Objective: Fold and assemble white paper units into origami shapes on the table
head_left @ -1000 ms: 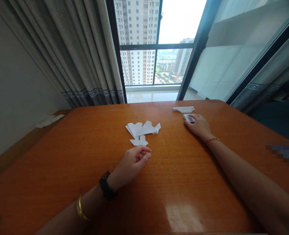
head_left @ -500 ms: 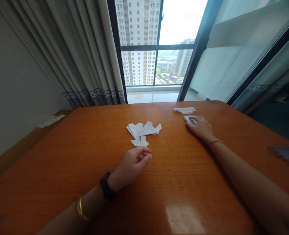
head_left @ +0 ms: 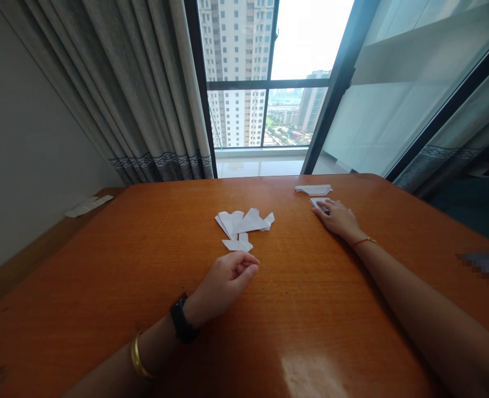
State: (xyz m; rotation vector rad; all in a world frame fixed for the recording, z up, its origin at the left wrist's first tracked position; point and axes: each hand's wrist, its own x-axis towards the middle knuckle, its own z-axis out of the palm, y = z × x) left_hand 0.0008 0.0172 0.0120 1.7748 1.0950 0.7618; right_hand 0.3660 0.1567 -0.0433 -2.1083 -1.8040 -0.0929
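Note:
My left hand (head_left: 223,284) rests on the wooden table with its fingers curled in and the thumb close to the fingertips; I see nothing in it. Just beyond its knuckles lies a small folded white paper piece (head_left: 231,245). Behind that is an overlapping pile of folded white paper (head_left: 250,221). Out to the right, my right hand (head_left: 338,217) lies over a small flat stack of white paper (head_left: 317,202). Its fingers are slightly spread on the stack and cover much of it.
Another folded white paper piece (head_left: 314,189) lies near the far edge of the table (head_left: 145,249). White strips (head_left: 89,206) rest on a ledge at the left. A grey curtain (head_left: 157,99) and a glass door stand beyond the table. A blurred patch (head_left: 487,268) is at the right.
The fingers of my right hand have flattened and spread a little over the paper stack. My left hand stays in nearly the same place. The view has tilted slightly.

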